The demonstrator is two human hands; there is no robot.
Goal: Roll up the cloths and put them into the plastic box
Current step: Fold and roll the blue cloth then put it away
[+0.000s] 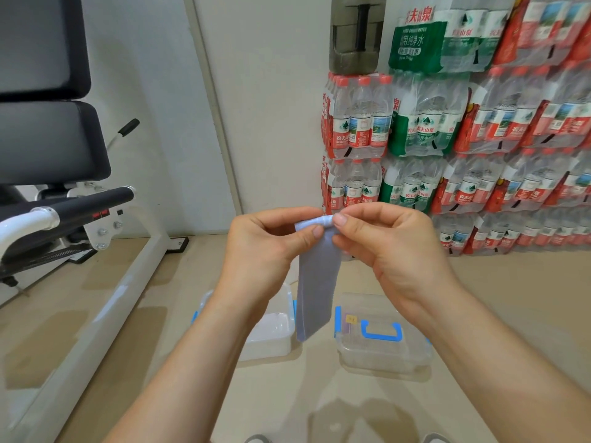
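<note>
— Cloth [315, 282]?
— Held in the air above the box [271, 327], top edge pinched between left hand [271, 247] and right hand [383, 241], fingers closed on a small started roll.
— Handling?
— Probably light, limp, slippery; best gripped at the roll's ends.
— Room?
— Open floor; lid [380, 340] just beside the box, well below.

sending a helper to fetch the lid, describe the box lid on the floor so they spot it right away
Start at the wall of shrink-wrapped water bottle packs on the right and look down to the beige floor in front of them. Two clear plastic pieces lie there side by side under the person's forearms. The lid is the right-hand one, with a blue carry handle on top, unlike the open plastic box to its left.
</note>
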